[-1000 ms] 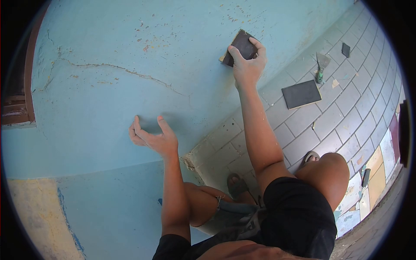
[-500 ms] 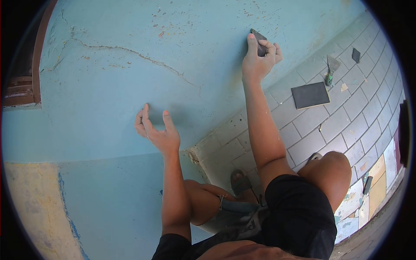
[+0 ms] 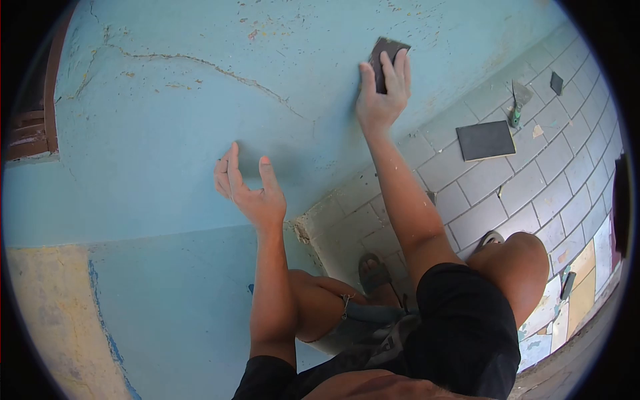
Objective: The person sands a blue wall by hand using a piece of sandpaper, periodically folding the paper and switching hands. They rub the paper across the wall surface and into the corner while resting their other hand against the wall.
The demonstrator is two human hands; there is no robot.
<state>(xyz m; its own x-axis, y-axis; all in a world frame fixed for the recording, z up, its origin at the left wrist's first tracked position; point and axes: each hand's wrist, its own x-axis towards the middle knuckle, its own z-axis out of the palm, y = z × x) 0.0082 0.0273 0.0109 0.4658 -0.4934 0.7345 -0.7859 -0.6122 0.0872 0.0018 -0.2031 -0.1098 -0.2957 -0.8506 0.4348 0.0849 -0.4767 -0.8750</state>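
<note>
My right hand (image 3: 383, 103) presses a folded piece of dark sandpaper (image 3: 381, 51) flat against the blue wall (image 3: 320, 87), its fingers lying over the paper and the thumb out at the left. Grey dust coats the fingers of both hands. Lower and to the left, my left hand (image 3: 255, 193) is held up close to the wall with nothing in it. Its thumb stands apart from the loosely curved fingers. A long crack (image 3: 220, 70) runs across the wall above the left hand, and chipped spots show near the top.
On the tiled floor (image 3: 477, 223) at right lie a dark rectangular sheet (image 3: 485, 141), a green-handled scraper (image 3: 516, 115) and a small dark square piece (image 3: 557, 83). A dark bar-shaped object (image 3: 568, 285) lies by my knee. A brown window frame (image 3: 50, 100) borders the wall at left.
My right hand has slid left and slightly up the wall with the sandpaper, its fingers now straighter over it. The left hand has shifted slightly right and up. The view has moved slightly.
</note>
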